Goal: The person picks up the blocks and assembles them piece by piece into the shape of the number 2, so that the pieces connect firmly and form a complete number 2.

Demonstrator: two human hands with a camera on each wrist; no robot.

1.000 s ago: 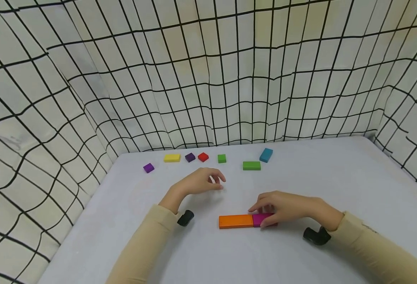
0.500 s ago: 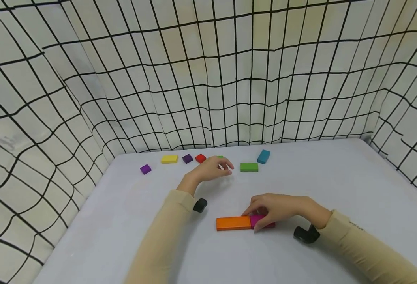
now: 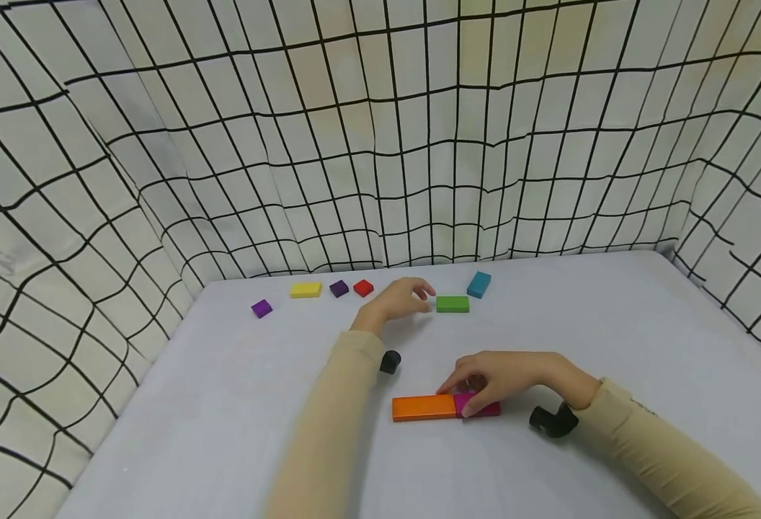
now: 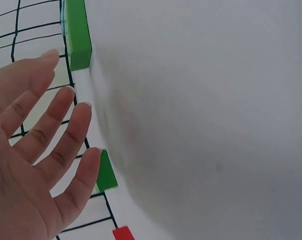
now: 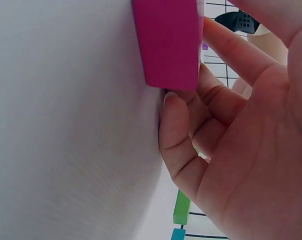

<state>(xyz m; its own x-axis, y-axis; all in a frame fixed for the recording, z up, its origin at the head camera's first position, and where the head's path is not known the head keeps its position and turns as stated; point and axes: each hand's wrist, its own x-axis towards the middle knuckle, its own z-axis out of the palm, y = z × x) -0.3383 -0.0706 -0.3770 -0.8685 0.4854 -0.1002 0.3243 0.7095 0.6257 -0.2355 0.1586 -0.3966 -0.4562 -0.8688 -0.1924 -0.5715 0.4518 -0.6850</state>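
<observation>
My left hand (image 3: 396,299) reaches over the far part of the table, its fingers loosely bent and holding nothing. Just right of its fingertips lies a long green block (image 3: 452,304); the left wrist view shows a gap between them. A small green block (image 4: 106,172), behind the little finger there, is hidden by this hand in the head view. Nearer the front, my right hand (image 3: 506,375) grips a magenta block (image 5: 168,45), thumb on its near side and fingers on its far side. The magenta block sits end to end with a longer orange block (image 3: 424,409).
Along the far edge of the white table (image 3: 225,404) lie a blue block (image 3: 479,285), a red block (image 3: 364,287), a dark purple block (image 3: 339,288), a yellow block (image 3: 305,290) and a purple block (image 3: 261,308). A black grid net (image 3: 426,151) over white walls encloses the table.
My left hand has moved forward and to the right, across the small green block, to beside the long green block. The right hand has stayed at the magenta block.
</observation>
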